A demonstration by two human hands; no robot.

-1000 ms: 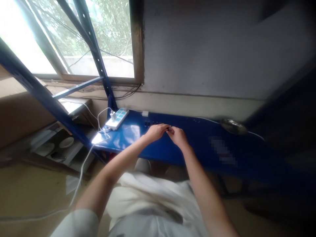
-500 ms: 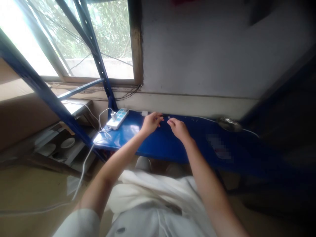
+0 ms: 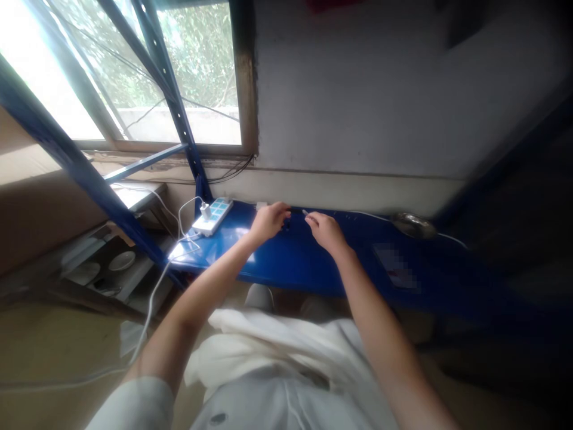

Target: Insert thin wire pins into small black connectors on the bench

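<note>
Above the blue tabletop [image 3: 308, 263], my two hands are close together with a small gap between them. In my right hand [image 3: 326, 232], thumb and fingers pinch a small, thin, pale grey piece [image 3: 305, 212] that pokes out toward the left; its kind is too small to make out. My left hand [image 3: 268, 221] has its fingers curled and pointing right. Something small and dark shows by its fingertips, and I cannot tell what it is or whether it is held. Behind the left hand, a small white block [image 3: 261, 205] is partly hidden.
A white power strip [image 3: 213, 217] with a plugged-in white adapter [image 3: 205, 210] lies left. Several tiny bits [image 3: 351, 217] lie right of my hands. Farther right are a shiny metal bowl [image 3: 412, 225] and a blurred-out flat item [image 3: 394, 266]. A blue rack post [image 3: 172, 101] rises by the window.
My left hand has shifted slightly left, its fingers now more curled, widening the gap between my hands. The piece in my right hand has turned and points more to the left.
</note>
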